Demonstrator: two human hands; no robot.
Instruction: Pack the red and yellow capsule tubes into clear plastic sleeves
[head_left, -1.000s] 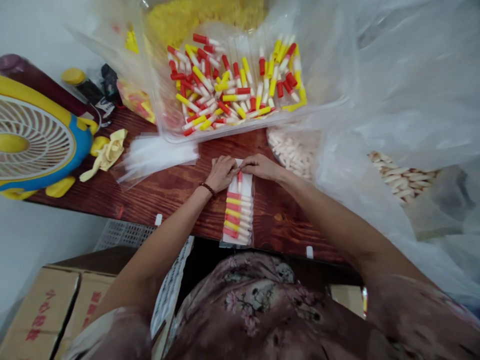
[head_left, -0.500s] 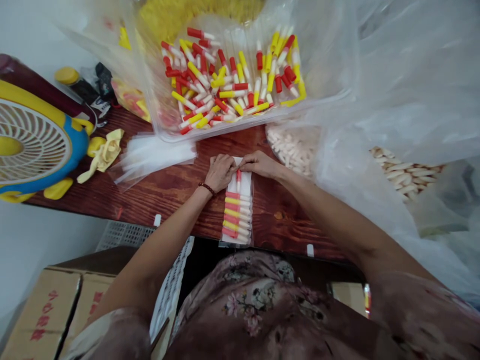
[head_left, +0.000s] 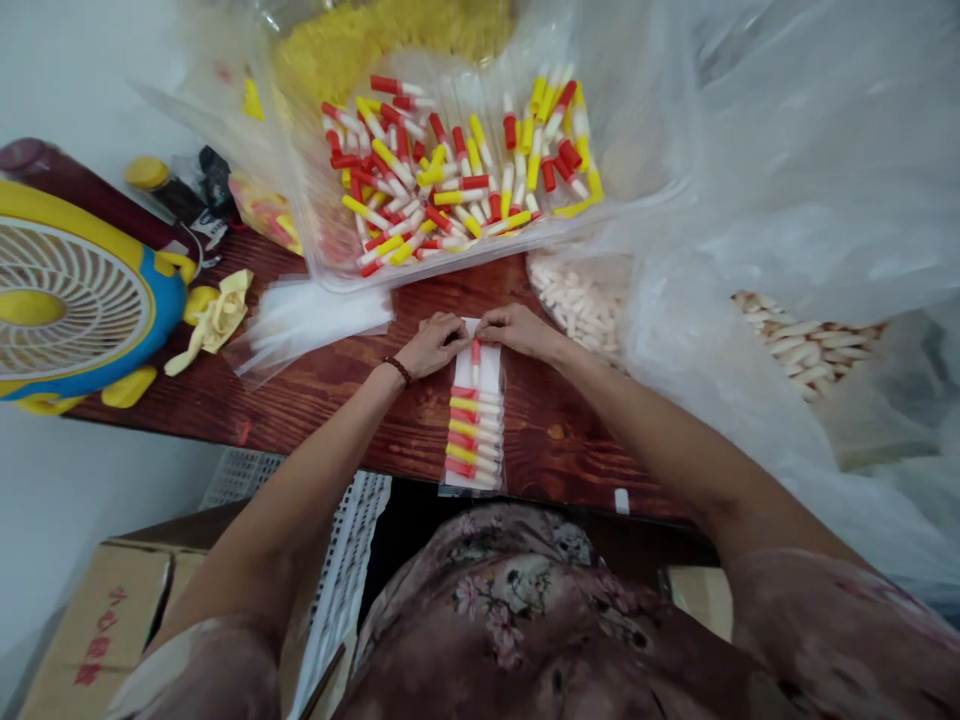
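Note:
A narrow clear plastic bag [head_left: 491,366] with a white backing lies on the table, its long side running away from me. Inside, several red-and-white and yellow-and-white short sticks [head_left: 475,432] are stacked crosswise in its near half. One red-and-white stick [head_left: 475,356] lies lengthwise above them. My left hand [head_left: 435,343], fingers curled together, is at the bag's top left edge. At the top right my right hand [head_left: 517,331] pinches the bag's open end. The fingertips are close together and partly hide the rim.
Beyond the hands stands a clear plastic bin [head_left: 341,283] of loose red, yellow and white sticks [head_left: 420,180]. Flat empty bags [head_left: 315,315] lie left, near a fan [head_left: 67,290]. Bags of white pieces [head_left: 577,300] sit right. The wooden table [head_left: 345,420] has its edge near my body.
My left hand has shifted slightly left, its fingers drawn back toward the bag's edge. My right hand stays nearly in place. The view has moved a little.

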